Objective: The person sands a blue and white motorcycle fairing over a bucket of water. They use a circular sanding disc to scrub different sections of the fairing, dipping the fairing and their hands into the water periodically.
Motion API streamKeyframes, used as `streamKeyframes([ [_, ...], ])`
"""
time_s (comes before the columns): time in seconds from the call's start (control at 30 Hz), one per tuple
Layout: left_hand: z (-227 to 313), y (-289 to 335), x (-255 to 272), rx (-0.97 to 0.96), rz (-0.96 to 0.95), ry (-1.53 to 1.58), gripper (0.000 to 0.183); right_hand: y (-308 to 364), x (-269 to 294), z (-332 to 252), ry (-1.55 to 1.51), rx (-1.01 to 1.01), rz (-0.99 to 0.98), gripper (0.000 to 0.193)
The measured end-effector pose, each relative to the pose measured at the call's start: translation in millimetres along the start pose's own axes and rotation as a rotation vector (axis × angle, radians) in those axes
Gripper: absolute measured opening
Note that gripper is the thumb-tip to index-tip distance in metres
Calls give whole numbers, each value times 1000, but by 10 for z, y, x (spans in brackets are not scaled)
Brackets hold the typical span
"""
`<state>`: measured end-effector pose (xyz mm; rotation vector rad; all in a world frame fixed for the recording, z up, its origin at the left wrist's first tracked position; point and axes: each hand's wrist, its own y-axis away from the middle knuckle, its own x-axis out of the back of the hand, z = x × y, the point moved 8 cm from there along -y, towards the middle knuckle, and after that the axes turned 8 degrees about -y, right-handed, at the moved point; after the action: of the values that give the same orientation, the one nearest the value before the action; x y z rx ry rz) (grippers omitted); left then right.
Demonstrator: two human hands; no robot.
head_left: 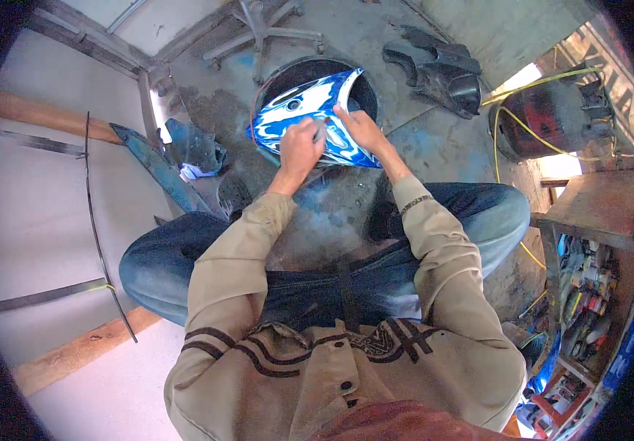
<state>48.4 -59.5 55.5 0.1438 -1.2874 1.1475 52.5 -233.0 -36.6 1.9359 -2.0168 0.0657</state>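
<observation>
Closest to the lens: tan jacket [346,367] with dark brown stripes, both sleeves running forward over crossed legs in blue jeans [184,257]. Seated low on stained concrete floor [442,147]. Straight ahead, blue-and-white painted panel [310,117], curved and pointed, propped on rim of black round tub [365,92], tilted toward the body. Left hand [301,147] on lower middle of panel, fingers curled shut around something small and greyish pressed against the painted surface; what it is, cannot tell. Right hand [361,128] flat-ish on panel just beside, fingers together, resting on upper right edge, steadying; nothing pinched there that shows. Both hands touching panel, nearly touching each other.

Off to the left, darker blue panel pieces [184,151] lying on floor near knee. Further back, black plastic fairing parts [442,73] well apart from tub. Base of swivel chair [258,29] at top. Far right, red tank [552,117] with yellow hose [530,84] looping over it. Wooden shelf [596,213] at right edge, crowded below with small cans and bottles, too small to tell apart. Pale wall board [45,220] on left with thin dark strips leaning across it.
</observation>
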Motion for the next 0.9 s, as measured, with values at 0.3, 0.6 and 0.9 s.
streamKeyframes([
  [0.3,-26,22,-45,29,-26,-4,15,59,36,-119,-35,45,40,78],
  [0.6,-46,6,-4,-42,21,-34,15,44,28,-83,-63,56,48,75],
  [0.9,-134,-72,-6,100,1,23,15,27,26,-46,-47,35,47,75],
])
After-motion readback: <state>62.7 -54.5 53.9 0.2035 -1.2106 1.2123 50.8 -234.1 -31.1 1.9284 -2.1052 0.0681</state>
